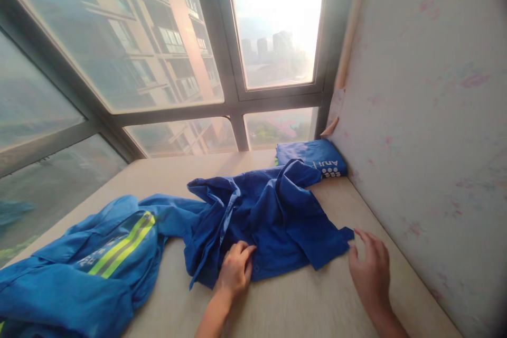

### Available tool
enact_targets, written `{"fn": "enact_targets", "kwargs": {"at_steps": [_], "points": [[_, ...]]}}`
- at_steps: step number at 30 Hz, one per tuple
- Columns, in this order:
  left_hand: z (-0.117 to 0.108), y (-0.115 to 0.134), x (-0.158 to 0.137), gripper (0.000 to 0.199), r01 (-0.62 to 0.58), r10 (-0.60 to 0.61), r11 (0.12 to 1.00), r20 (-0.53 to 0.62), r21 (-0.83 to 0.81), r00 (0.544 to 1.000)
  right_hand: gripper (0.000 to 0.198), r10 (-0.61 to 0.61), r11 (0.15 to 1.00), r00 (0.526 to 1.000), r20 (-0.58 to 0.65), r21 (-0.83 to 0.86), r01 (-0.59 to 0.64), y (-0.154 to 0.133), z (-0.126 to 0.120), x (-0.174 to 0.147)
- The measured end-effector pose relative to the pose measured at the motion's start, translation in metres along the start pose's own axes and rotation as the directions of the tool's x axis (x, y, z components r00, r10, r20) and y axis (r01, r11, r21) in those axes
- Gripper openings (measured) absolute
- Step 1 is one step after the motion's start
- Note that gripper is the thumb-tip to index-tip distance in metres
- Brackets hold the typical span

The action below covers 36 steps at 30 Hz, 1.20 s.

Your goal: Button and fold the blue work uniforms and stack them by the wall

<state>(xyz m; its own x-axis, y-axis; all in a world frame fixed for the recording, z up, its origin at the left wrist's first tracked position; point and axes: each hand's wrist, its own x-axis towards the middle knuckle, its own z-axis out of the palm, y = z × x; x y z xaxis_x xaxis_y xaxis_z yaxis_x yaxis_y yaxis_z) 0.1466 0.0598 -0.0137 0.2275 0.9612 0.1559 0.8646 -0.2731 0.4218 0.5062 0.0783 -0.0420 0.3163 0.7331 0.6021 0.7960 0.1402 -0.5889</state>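
A dark blue work jacket (273,216) lies crumpled on the pale surface in front of me, its collar and sleeve parts hard to tell apart in the folds. My left hand (235,270) presses on its near edge, fingers curled together over the cloth. At the jacket's right end, a small pointed tab of fabric reaches toward my right hand (370,269). That hand has its thumb and forefinger apart, fingertips beside or just touching the tab; contact is unclear.
A lighter blue jacket (106,264) with a yellow and grey reflective stripe lies to the left, touching the dark one. Behind sits a folded blue garment (312,153) with white lettering. Windows border the pale surface (285,309); a flowered wall (428,142) rises on the right.
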Motion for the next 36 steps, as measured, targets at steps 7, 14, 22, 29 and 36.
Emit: {"fn": "enact_targets", "kwargs": {"at_steps": [7,14,22,29,36], "points": [[0.005,0.007,0.001,0.033,0.0,0.006,0.976,0.029,-0.218,1.0,0.021,-0.461,0.885,0.626,0.629,0.381,0.269,-0.137,0.04,-0.034],[0.002,0.005,-0.01,0.024,0.092,-0.093,0.924,0.014,-0.371,0.996,0.046,-0.429,0.903,0.544,0.721,0.335,0.268,-0.143,0.058,-0.046],[0.011,0.023,-0.002,0.021,0.203,-0.22,0.952,-0.052,-0.229,0.974,0.027,-0.508,0.859,0.575,0.641,0.423,0.288,-0.139,0.058,-0.061],[0.01,0.027,0.012,0.042,0.282,-0.286,0.944,0.003,-0.17,0.958,0.014,-0.438,0.899,0.595,0.673,0.334,0.284,-0.141,0.059,-0.063],[-0.002,0.022,0.009,0.042,0.216,-0.194,0.936,0.106,-0.278,0.975,0.021,-0.299,0.922,0.642,0.706,0.388,0.002,-0.145,0.064,-0.057]]}}
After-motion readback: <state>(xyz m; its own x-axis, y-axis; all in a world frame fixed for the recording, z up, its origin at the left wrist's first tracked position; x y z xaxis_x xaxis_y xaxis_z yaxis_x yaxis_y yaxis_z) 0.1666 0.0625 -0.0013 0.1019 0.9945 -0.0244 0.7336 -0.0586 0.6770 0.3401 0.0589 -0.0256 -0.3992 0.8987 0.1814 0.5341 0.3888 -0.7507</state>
